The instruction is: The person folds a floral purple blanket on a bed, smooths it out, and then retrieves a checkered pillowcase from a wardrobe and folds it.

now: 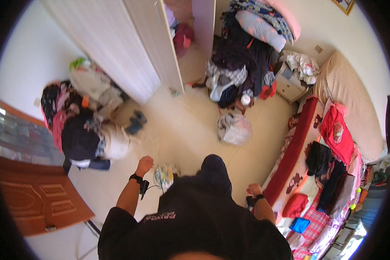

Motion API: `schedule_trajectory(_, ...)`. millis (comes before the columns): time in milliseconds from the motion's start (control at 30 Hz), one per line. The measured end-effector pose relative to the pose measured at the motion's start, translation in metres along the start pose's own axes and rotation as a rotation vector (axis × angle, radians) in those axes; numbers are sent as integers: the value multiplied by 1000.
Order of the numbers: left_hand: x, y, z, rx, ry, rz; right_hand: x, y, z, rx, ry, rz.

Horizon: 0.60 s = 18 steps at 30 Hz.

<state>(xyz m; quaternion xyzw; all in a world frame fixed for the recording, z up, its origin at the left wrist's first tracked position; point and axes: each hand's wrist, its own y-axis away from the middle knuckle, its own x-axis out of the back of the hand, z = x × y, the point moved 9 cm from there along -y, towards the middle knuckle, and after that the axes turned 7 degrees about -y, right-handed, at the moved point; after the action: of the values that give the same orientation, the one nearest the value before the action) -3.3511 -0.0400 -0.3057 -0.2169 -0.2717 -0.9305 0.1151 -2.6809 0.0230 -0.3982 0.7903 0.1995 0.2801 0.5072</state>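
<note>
My left hand (145,164) is raised over the tiled floor, fingers curled in, with nothing visible in it. Its wrist wears a black strap with a small device and a thin cable. Beside it on the floor is a patterned bag-like item (165,172), partly hidden by my body. My right hand (254,189) hangs close to the bed's near side, its fingers loosely curled and no object showing in them. On the bed (286,167), nearest that hand, lie a red folded cloth (295,205), a blue folded cloth (300,225) and dark clothes (320,158).
Ahead, a white plastic bag (235,129) sits on the floor before a tall heap of clothes (232,56). A nightstand (289,84) stands beyond the bed. Leftward are wardrobe doors (117,39), slippers (136,123), a clothes-covered pile (78,134) and a wooden door (39,195).
</note>
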Motion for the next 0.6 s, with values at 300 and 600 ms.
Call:
schedule_trajectory(300, 8, -269, 153, -329, -288, 35, 171, -257, -166, 611, 723, 342)
schedule_trajectory(600, 76, -257, 59, 534, 124, 193, 155, -244, -688, 1117, 250, 157)
